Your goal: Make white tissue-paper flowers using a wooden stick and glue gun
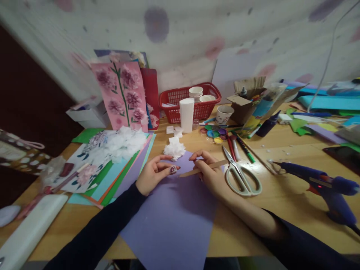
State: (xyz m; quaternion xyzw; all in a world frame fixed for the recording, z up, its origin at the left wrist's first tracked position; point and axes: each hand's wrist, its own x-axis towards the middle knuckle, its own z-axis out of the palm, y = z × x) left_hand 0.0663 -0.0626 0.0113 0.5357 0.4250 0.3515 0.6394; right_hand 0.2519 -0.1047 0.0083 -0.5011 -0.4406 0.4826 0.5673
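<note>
My left hand (155, 171) pinches a small white piece with a dark red mark (173, 170), which looks like paper, between thumb and fingers. In my right hand (209, 173) is a flat wooden craft stick (191, 172), its tip pointing left toward my left hand. Both hands are over a purple sheet of paper (171, 221) that hangs past the table's front edge. Just beyond them lies a fluffy clump of white tissue petals (174, 148). Scissors (242, 176) with pale handles rest right of my right hand.
A blue glue gun (317, 180) lies at right. Behind stand a white tissue stack (187, 115), paint pots (216, 132), a paper cup (224, 114) and a red basket (205, 108). Left are coloured sheets (112, 183), white tissue petals (123, 144) and a pink flower picture (120, 95).
</note>
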